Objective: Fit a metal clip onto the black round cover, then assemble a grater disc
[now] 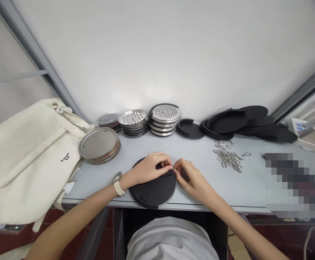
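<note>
A round black disc [152, 191] lies flat at the front of the table, with a small oval mark near its lower left and a silvery strip along its lower right edge. My left hand [149, 168] rests across its upper part, thumb and fingers closed at the upper right edge. There, my right hand [190, 178] pinches a small metal clip, mostly hidden by the fingertips. The two hands' fingertips nearly touch. To the right lies a pile of similar small metal clips [229, 159], with a single clip [246, 154] beside it.
Along the wall stand a stack of plain metal discs [99, 142], stacks of perforated grater discs [133, 119] [165, 112] and black round holders [228, 121]. A cream bag [35, 155] leans over the left edge. White boxes [309, 133] stand at right, near a pixelated area.
</note>
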Motion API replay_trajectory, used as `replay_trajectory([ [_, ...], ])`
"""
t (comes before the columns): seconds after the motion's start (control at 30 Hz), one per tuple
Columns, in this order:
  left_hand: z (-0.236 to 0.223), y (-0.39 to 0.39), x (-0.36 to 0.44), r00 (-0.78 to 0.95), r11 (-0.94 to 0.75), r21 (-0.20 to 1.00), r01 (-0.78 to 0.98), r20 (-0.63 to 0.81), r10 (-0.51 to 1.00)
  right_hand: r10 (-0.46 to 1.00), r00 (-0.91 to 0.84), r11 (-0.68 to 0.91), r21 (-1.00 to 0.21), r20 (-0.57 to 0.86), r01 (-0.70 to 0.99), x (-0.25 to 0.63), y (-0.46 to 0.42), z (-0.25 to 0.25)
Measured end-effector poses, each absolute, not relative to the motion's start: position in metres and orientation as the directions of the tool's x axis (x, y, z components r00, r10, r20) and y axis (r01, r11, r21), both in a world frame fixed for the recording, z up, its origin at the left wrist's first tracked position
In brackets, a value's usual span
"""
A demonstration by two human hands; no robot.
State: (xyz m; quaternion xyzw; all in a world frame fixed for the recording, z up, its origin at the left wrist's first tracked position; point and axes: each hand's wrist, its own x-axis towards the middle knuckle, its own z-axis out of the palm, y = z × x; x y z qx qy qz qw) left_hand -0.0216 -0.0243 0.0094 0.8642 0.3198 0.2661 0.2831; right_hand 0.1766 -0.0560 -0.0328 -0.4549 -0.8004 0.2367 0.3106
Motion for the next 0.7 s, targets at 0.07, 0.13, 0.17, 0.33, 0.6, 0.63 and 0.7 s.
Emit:
replay_trajectory([
  [0.07,0.011,-0.026,-0.022,0.668,-0.654,0.63,0.419,0.275,0.692,0.881,-0.384,0.461,-0.69,0.278,0.559,0.177,-0.056,-0.034],
  [0.13,0.013,-0.028,-0.023,0.691,-0.674,0.601,0.431,0.26,0.674,0.885,-0.379,0.448,-0.713,0.27,0.538,0.177,-0.056,-0.034],
  [0.17,0.013,-0.028,-0.023,0.7,-0.683,0.581,0.442,0.252,0.668,0.886,-0.379,0.445,-0.72,0.268,0.532,0.177,-0.056,-0.034],
  [0.33,0.014,-0.028,-0.025,0.708,-0.71,0.499,0.497,0.241,0.664,0.881,-0.377,0.453,-0.739,0.285,0.499,0.176,-0.057,-0.032],
  [0.6,0.012,-0.026,-0.026,0.723,-0.702,0.547,0.457,0.231,0.651,0.876,-0.407,0.452,-0.74,0.26,0.499,0.175,-0.06,-0.026],
  [0.63,0.012,-0.026,-0.026,0.721,-0.697,0.553,0.456,0.229,0.654,0.875,-0.41,0.452,-0.737,0.257,0.502,0.175,-0.06,-0.025],
  [0.7,0.012,-0.026,-0.026,0.715,-0.683,0.574,0.452,0.224,0.662,0.874,-0.413,0.455,-0.73,0.256,0.51,0.175,-0.061,-0.024],
])
